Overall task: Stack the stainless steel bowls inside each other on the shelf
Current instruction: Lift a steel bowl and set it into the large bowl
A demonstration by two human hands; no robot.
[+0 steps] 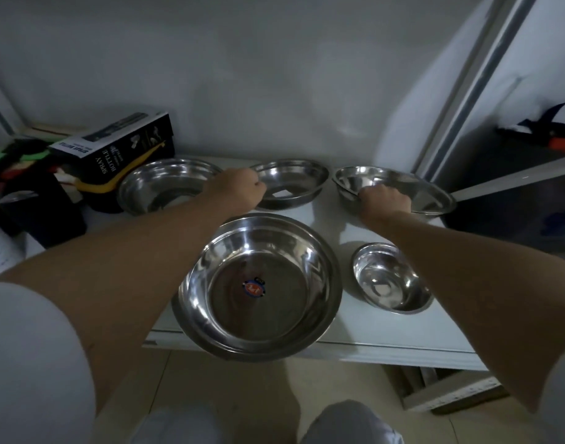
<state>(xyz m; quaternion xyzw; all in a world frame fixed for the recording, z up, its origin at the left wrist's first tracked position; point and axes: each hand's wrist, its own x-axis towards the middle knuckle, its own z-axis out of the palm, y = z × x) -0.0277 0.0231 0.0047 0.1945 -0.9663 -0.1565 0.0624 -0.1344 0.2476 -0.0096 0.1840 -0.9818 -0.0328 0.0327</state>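
Several stainless steel bowls sit apart on a white shelf (386, 344). The largest bowl (260, 286), with a round sticker inside, overhangs the front edge. A small bowl (390, 277) stands to its right. Along the back stand a left bowl (161, 184), a shallow middle bowl (294, 181) and a right bowl (412, 187). My left hand (234, 190) grips the near left rim of the middle bowl. My right hand (385, 200) grips the near rim of the right bowl. Both bowls look to rest on the shelf.
A black spray bottle box (121, 145) leans at the back left over a yellow-edged object and dark clutter (21, 187). A white wall stands behind. A metal frame (466, 91) and a lower dark shelf with a bag (556, 129) lie to the right.
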